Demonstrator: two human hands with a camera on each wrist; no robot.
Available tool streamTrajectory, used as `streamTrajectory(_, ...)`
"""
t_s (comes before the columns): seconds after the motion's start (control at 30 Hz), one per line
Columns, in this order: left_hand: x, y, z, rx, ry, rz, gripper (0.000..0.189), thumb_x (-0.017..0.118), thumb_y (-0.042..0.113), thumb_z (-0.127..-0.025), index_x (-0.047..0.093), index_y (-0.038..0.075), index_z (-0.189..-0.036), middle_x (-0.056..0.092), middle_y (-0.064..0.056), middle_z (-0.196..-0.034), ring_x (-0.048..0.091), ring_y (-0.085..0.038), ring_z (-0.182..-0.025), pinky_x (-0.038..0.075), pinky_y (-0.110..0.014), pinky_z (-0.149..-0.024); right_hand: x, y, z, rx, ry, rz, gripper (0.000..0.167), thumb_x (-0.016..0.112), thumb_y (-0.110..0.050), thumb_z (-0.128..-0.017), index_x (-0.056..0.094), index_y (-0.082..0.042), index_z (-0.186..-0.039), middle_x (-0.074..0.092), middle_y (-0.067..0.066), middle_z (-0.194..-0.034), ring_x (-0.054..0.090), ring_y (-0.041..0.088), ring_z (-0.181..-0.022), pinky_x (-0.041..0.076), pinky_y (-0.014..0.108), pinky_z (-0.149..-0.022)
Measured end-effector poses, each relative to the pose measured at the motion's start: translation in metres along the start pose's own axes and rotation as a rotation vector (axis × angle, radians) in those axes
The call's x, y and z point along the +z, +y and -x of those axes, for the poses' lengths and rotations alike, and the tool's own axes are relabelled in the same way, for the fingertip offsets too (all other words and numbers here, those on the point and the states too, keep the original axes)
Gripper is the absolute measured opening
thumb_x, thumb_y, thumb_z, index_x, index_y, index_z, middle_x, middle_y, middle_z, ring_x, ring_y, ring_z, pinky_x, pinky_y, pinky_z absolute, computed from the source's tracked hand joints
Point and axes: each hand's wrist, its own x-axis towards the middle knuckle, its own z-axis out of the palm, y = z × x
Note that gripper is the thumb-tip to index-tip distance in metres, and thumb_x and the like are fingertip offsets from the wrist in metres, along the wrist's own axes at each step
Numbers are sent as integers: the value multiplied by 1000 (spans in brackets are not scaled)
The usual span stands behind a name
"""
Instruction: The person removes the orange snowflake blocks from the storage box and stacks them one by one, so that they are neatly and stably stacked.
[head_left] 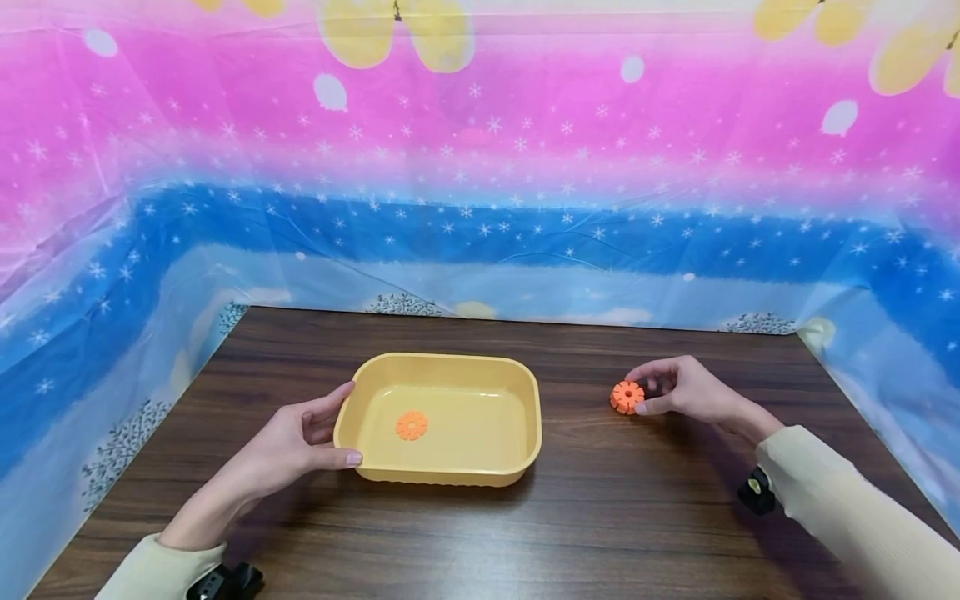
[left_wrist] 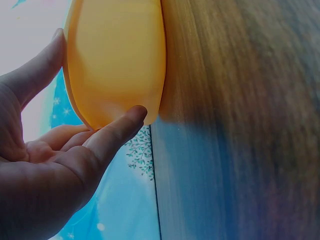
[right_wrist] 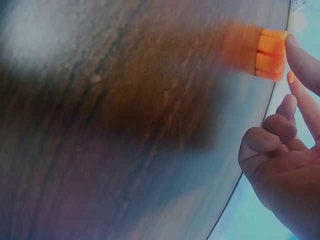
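A yellow plastic basin (head_left: 450, 477) sits on the table, with one flat orange snowflake disc (head_left: 412, 426) lying inside on its floor. At the basin's left end, my left hand (head_left: 288, 446) holds it, the thumb at the near corner and the fingers along the far part of the rim. The left wrist view shows this grip on the basin (left_wrist: 117, 60) from close by. Off to the right of the basin, my right hand (head_left: 693, 392) pinches a short stack of orange snowflake discs (head_left: 627, 397) between thumb and forefinger. In the right wrist view the stack (right_wrist: 270, 54) appears edge-on, at the thumb tip.
Both hands work over a dark brown wooden table (head_left: 600, 525). A pink and blue patterned cloth (head_left: 480, 225) hangs behind the table and along its sides. A black wrist camera (head_left: 757, 492) is strapped at the right sleeve, another (head_left: 225, 582) at the left.
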Motion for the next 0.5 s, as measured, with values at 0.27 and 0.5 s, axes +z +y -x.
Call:
streamTrajectory(0.27,0,-1,-1,43,-26,27,91,77,12,-76,21,11,-148,25,-12,-149,37,-31,-127,50,-32,-84,-1,1,2,-7,-7,3,40,81,-23,-72,67,-14,-109,52,16,-83,39,15,-53,32,25,-45)
streamTrajectory(0.5,1,0,0,52,-29,42,91,76,11,-76,21,11,-148,23,-12,-149,35,-31,-128,49,-32,-85,-1,1,1,-2,-20,22,39,80,-23,-73,67,-15,-109,51,17,-82,38,15,-55,32,25,-46)
